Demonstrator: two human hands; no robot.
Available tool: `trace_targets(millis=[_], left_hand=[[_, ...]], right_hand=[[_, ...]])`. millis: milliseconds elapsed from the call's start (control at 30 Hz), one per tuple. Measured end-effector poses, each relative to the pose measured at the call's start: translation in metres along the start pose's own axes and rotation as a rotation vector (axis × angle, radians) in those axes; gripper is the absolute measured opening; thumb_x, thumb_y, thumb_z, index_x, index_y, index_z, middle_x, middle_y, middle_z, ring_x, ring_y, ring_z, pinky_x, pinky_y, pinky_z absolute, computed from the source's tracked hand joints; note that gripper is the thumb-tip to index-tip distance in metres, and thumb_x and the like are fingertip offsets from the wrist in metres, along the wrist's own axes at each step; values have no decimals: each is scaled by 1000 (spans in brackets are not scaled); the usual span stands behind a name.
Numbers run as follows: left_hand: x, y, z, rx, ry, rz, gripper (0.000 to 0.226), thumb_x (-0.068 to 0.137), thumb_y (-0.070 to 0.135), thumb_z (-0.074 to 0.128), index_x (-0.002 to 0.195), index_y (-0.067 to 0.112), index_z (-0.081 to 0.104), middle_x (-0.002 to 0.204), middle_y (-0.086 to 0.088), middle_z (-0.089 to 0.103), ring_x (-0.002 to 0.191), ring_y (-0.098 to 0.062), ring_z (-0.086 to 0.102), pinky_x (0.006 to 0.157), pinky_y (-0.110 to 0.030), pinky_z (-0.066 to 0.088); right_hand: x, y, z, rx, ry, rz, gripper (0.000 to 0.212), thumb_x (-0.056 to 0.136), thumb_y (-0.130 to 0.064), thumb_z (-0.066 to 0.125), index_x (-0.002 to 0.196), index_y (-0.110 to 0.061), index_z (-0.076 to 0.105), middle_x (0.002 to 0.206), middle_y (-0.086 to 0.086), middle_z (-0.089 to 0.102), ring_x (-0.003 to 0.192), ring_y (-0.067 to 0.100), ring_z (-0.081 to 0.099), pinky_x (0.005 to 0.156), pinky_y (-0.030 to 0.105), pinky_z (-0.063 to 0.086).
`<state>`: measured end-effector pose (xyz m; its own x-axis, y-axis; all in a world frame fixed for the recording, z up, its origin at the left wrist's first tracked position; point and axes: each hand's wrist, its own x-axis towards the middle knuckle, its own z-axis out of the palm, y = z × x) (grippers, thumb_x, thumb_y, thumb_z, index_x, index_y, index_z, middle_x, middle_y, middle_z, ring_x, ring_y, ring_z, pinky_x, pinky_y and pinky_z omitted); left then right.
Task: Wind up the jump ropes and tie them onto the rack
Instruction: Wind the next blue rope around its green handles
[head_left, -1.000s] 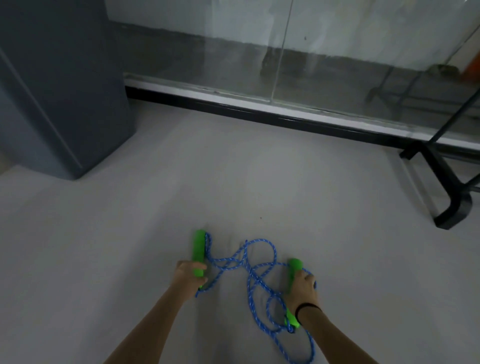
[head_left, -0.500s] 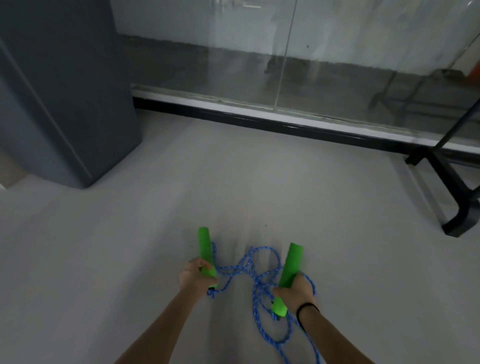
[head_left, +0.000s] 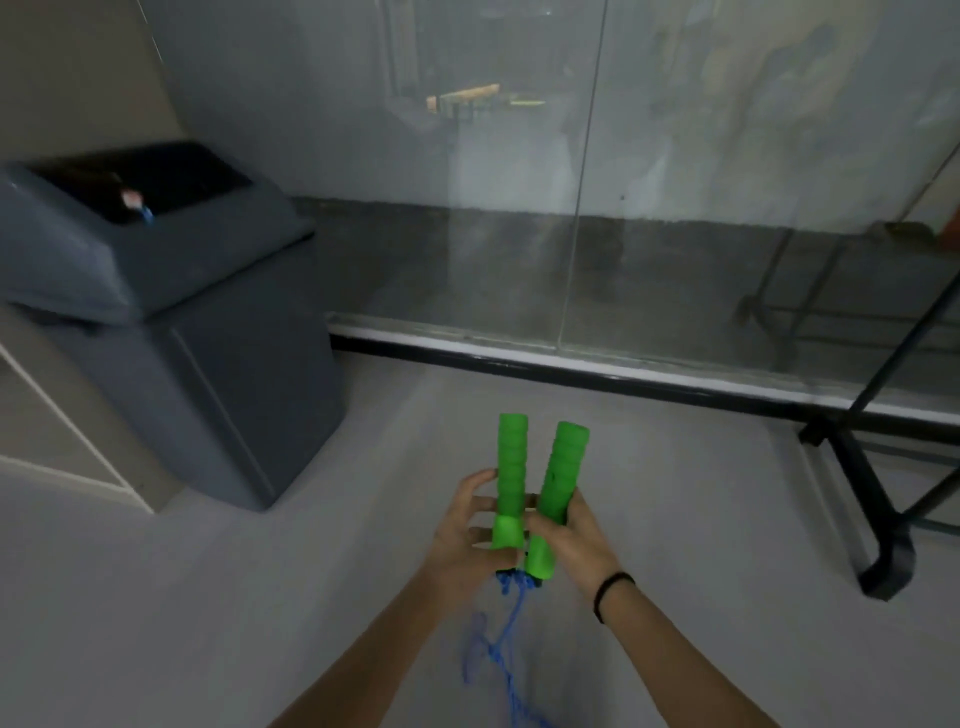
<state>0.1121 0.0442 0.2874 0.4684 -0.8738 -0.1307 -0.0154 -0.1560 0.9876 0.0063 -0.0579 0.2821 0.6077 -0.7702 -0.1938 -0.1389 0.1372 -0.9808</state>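
Note:
A jump rope with two bright green handles hangs in front of me, lifted off the floor. My left hand grips the left green handle near its lower end. My right hand grips the right green handle. Both handles point up and stand side by side, almost touching. The blue rope trails down from their lower ends between my forearms and runs out of view at the bottom. A black metal rack shows only its foot and slanted legs at the right edge.
A dark grey swing-lid bin stands on the left, against a pale wall corner. A glass partition on a black-and-white floor rail runs across ahead. Grey floor lies around me.
Both hands have lifted the handles from the floor and brought them together upright. The rope now hangs instead of lying looped. The view has tilted up, showing the bin's lid.

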Motion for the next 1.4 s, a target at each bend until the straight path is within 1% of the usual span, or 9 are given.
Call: trace_targets(millis=[133, 300, 500, 667, 767, 933, 1067, 1233, 1400], left_hand=[[-21, 138, -1, 44, -63, 88, 76, 71, -13, 69, 130, 25, 41, 118, -7, 55, 93, -15, 64, 72, -22, 55], [-38, 314, 2, 0, -25, 227, 73, 64, -15, 72, 115, 32, 46, 113, -3, 54, 102, -20, 59, 78, -45, 57], [-63, 508, -17, 168, -1, 473, 74, 67, -15, 69, 122, 26, 41, 105, 11, 56, 88, 14, 58, 72, -8, 47], [-87, 625, -40, 399, 67, 619, 75, 72, 9, 68, 135, 25, 30, 126, 1, 37, 116, -11, 43, 103, -45, 42], [-103, 684, -54, 677, 96, 860, 97, 71, 12, 70, 146, 15, 9, 145, -9, 20, 137, -23, 21, 116, -40, 19], [-120, 738, -62, 1334, 81, 1196, 117, 62, 31, 79, 148, 24, 0, 158, -7, -2, 145, -25, -11, 115, -58, -1], [-121, 744, -51, 1684, 45, 1325, 113, 61, 44, 76, 149, 23, 8, 154, -5, 23, 146, -27, 1, 108, -64, -11], [-115, 722, -34, 1568, -77, 1351, 108, 63, 42, 74, 146, 20, 9, 132, -4, 49, 123, -23, 46, 114, -44, 21], [-104, 724, -21, 1472, -82, 1363, 86, 66, 30, 71, 137, 16, 25, 115, -4, 55, 101, -23, 58, 85, -35, 43]], right_hand=[[-34, -134, -9, 107, -35, -83, 47, 75, -6, 72, 115, -9, 48, 107, 12, 66, 94, 22, 67, 77, 32, 57], [-71, -312, -14, 53, 76, -193, 47, 69, -9, 78, 111, -9, 57, 101, 9, 70, 93, 22, 68, 80, 34, 57], [-114, -518, -21, -21, 59, -351, 14, 75, -9, 73, 80, -21, 68, 85, 10, 70, 75, 15, 68, 75, 31, 56], [-144, -626, -25, -111, 71, -410, 10, 76, -12, 73, 85, -13, 67, 90, 12, 70, 79, 19, 66, 78, 33, 54], [-163, -668, -27, -269, 30, -400, 17, 75, -14, 72, 91, -11, 67, 87, 6, 67, 73, 11, 62, 67, 19, 51], [-184, -709, -31, -537, -111, -238, 29, 72, -18, 74, 96, -4, 66, 98, 11, 70, 89, 26, 67, 83, 36, 55], [-199, -721, -29, -780, -132, -176, 54, 56, -32, 78, 101, -7, 64, 101, 13, 70, 93, 29, 67, 90, 46, 53], [-216, -733, -37, -743, -353, -26, 3, 81, -10, 65, 83, -8, 64, 78, 6, 70, 69, 16, 68, 73, 29, 57], [-218, -737, -54, -692, -361, 62, 13, 82, -16, 66, 90, -7, 62, 85, 9, 70, 70, 17, 69, 75, 29, 57]])
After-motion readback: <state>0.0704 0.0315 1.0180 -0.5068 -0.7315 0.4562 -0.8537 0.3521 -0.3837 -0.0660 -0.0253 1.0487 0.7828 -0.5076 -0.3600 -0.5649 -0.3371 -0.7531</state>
